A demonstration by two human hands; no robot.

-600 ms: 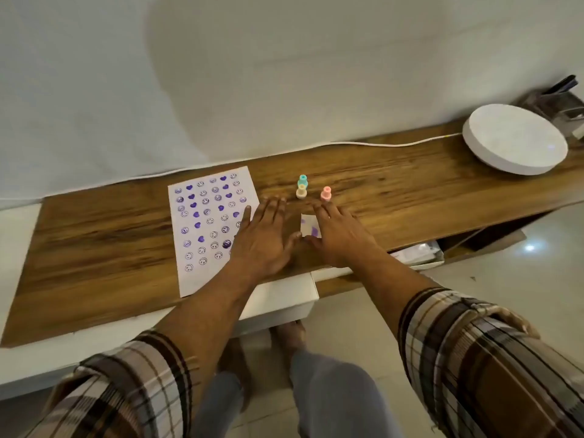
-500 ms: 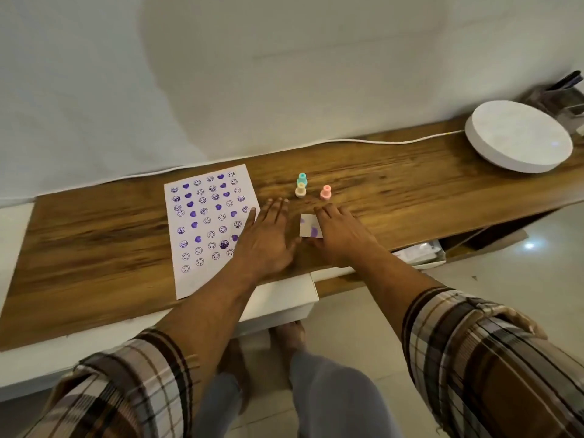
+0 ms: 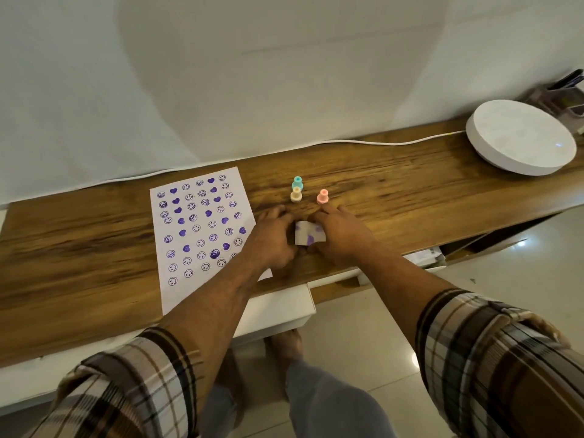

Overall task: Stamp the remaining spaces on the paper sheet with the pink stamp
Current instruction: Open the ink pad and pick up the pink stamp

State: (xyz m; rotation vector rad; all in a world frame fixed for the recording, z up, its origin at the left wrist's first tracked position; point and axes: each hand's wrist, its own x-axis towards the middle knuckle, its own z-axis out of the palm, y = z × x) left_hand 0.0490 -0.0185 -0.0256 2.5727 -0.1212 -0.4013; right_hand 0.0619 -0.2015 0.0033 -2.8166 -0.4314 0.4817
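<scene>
A white paper sheet (image 3: pixel 177 292) printed with purple smiley and heart stamps lies on the wooden desk (image 3: pixel 79 248), left of my hands. The pink stamp (image 3: pixel 322 196) stands upright on the desk, just beyond my right fingertips and apart from them. Between my hands sits a small white ink pad (image 3: pixel 310 237) smeared with purple, tilted up off the wood. My left hand (image 3: pixel 271 240) is curled against its left side, resting partly over the sheet's right edge. My right hand (image 3: pixel 343 238) grips its right side.
A teal stamp (image 3: pixel 297 182) and a cream stamp (image 3: pixel 296 195) stand together left of the pink one. A white round disc (image 3: pixel 521 137) sits at the far right, a white cable (image 3: pixel 379 142) runs along the wall, and a white drawer (image 3: pixel 278 308) juts out below the desk edge.
My left hand went from flat and spread to curled against the ink pad. The pad, earlier lying flat under my right fingers, now tilts up between both hands.
</scene>
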